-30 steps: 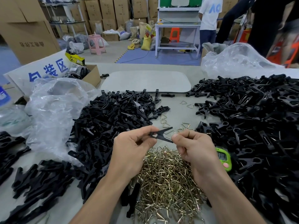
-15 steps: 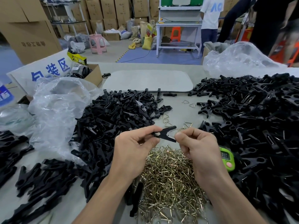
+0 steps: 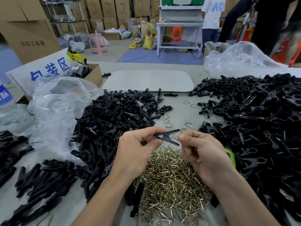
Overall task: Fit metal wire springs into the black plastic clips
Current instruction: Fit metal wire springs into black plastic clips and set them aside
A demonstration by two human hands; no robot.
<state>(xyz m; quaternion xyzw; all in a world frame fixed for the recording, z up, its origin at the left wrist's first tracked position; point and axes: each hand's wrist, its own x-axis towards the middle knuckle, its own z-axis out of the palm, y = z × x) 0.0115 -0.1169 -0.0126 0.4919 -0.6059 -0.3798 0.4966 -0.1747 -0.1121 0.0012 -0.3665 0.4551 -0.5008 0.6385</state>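
Black plastic, the clip [image 3: 167,137] is pinched at its closed end by the left hand [image 3: 138,150]; its long axis points toward the right hand [image 3: 202,152], whose fingertips [image 3: 182,136] pinch a wire spring [image 3: 177,130] at the open end.

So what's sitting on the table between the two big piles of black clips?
In the head view, loose wire springs on bare table.
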